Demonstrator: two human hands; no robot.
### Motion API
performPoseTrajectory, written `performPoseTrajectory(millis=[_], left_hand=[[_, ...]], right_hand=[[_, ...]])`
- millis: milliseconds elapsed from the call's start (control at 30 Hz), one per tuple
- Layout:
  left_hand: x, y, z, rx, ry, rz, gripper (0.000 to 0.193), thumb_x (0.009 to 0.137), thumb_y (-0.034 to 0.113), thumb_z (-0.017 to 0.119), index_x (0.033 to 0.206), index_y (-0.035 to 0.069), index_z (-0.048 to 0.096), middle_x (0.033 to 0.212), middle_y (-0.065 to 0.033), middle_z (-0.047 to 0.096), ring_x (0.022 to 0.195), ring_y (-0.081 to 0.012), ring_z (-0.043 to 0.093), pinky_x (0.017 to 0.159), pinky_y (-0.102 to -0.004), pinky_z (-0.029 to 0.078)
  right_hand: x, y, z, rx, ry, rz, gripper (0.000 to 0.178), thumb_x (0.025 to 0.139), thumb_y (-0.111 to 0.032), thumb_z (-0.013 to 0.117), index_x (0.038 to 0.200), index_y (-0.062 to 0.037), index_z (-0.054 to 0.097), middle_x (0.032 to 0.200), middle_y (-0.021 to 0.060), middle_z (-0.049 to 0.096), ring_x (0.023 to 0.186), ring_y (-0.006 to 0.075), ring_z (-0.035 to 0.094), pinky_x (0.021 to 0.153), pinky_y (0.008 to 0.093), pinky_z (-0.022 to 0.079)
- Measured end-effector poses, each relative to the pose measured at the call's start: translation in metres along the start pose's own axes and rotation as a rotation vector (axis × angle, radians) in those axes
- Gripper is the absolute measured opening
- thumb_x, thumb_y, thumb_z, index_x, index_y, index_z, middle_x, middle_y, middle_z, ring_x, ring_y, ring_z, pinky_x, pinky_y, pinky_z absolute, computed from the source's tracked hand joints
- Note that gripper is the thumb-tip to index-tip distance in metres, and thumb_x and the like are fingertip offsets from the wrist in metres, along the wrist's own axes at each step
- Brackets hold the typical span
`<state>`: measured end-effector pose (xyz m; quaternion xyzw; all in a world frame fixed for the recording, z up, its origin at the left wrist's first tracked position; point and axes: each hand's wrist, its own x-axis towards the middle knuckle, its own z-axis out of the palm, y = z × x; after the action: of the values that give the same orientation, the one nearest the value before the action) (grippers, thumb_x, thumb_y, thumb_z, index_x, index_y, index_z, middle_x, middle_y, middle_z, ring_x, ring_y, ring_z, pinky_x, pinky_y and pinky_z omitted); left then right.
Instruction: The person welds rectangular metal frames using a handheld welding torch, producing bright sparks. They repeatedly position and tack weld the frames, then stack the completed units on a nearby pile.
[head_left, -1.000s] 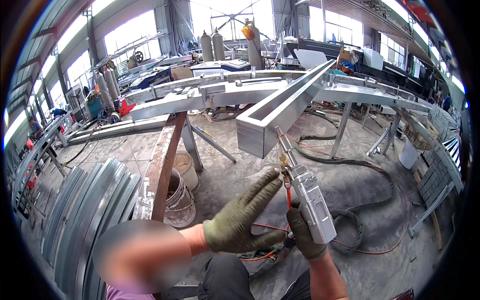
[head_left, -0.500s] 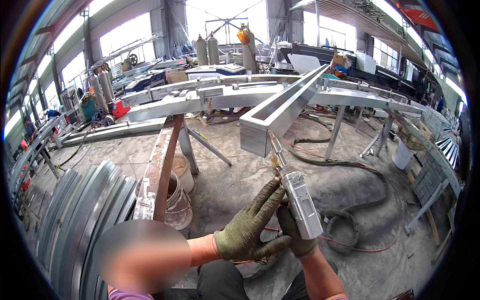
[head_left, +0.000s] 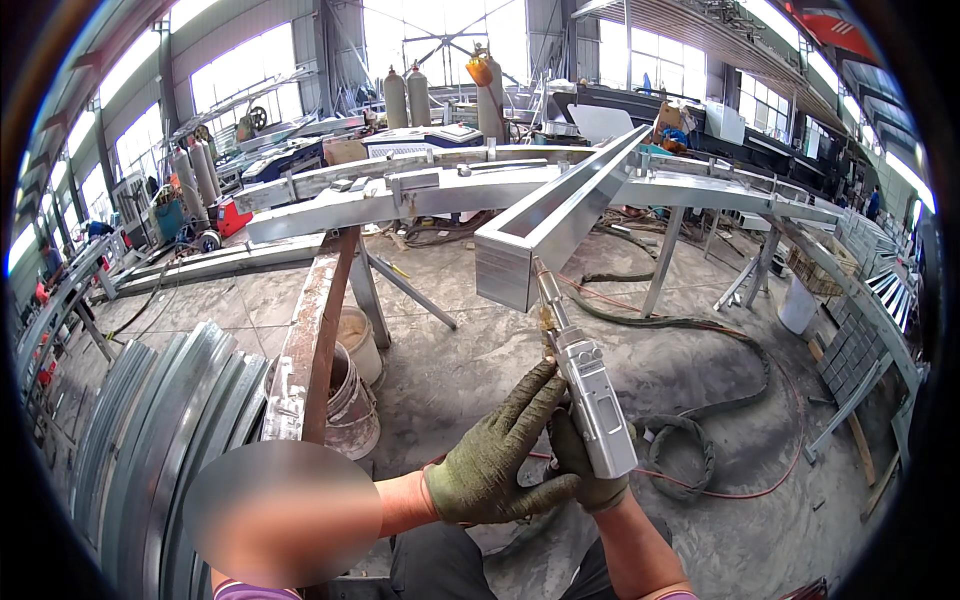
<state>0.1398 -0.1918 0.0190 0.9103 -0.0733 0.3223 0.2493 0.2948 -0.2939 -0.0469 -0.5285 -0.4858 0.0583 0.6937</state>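
A silver handheld welding gun points up and away from me, its narrow nozzle meeting the near lower corner of a long, open-topped metal box section. My right hand, in a dark green glove, is wrapped round the gun from beneath; the gun body hides part of its fingers. Against the gun's left side lies my left hand, gloved alike. Its fingers stretch forward along the tool and its thumb reaches across toward my right hand. The box section slopes away to the far right over a metal beam.
A rusty, paint-flecked beam runs along my left, beside buckets and stacked metal strips. A thick dark hose and thin red line coil on the floor at right. Gas cylinders stand at the back.
The whole view has shifted slightly, so the scene sits a little further left and up. Both hands and the gun keep the same pose, with the nozzle still at the corner.
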Motion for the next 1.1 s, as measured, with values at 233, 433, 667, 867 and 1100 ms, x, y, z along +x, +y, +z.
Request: performPoseTrajectory(millis=[233,433,667,867,1100], left_hand=[[0.0,-0.001,0.001,0.006,-0.006,-0.003,0.106,0.09,0.038,0.085,0.161,-0.013,0.024,0.166,-0.0417,0.023,0.156,-0.0548,0.027,0.126,-0.0533,0.033],[-0.001,-0.001,0.002,-0.013,-0.004,-0.029,0.11,0.09,0.04,0.085,0.163,-0.011,0.021,0.167,-0.0405,0.022,0.157,-0.0548,0.025,0.127,-0.0536,0.031],[-0.004,-0.001,0.002,-0.001,-0.031,-0.048,0.112,0.091,0.039,0.085,0.163,-0.012,0.017,0.166,-0.0422,0.02,0.157,-0.0558,0.024,0.127,-0.0543,0.031],[-0.002,-0.001,0.001,-0.01,-0.037,-0.039,0.113,0.091,0.04,0.084,0.164,-0.012,0.014,0.167,-0.0421,0.019,0.158,-0.0551,0.022,0.128,-0.0535,0.03],[-0.003,-0.002,0.001,0.015,-0.046,-0.036,0.114,0.092,0.041,0.083,0.164,-0.012,0.013,0.167,-0.0425,0.017,0.158,-0.0549,0.023,0.128,-0.053,0.03]], right_hand=[[0.003,0.0,-0.002,-0.156,-0.01,-0.163,0.016,0.096,-0.006,0.076,0.11,0.0005,0.073,0.081,0.0049,0.068,0.069,0.0129,0.064,0.062,0.0329,0.054],[0.003,0.016,-0.002,-0.185,-0.028,-0.266,0.018,0.093,-0.003,0.075,0.11,0.0019,0.072,0.085,0.0092,0.07,0.071,0.0179,0.067,0.064,0.0354,0.055],[-0.003,0.014,0.003,-0.025,-0.009,-0.015,0.018,0.091,-0.003,0.075,0.109,0.0019,0.072,0.085,0.0097,0.071,0.072,0.0194,0.068,0.065,0.0349,0.056],[-0.004,0.016,0.002,0.056,0.004,0.047,0.013,0.091,-0.004,0.075,0.104,0.0,0.072,0.083,0.0086,0.07,0.072,0.0183,0.068,0.065,0.0336,0.055],[0.008,0.022,-0.003,-0.479,-0.048,-0.461,0.01,0.092,-0.004,0.073,0.101,0.0005,0.072,0.084,0.0093,0.07,0.072,0.0202,0.068,0.065,0.0345,0.056]])
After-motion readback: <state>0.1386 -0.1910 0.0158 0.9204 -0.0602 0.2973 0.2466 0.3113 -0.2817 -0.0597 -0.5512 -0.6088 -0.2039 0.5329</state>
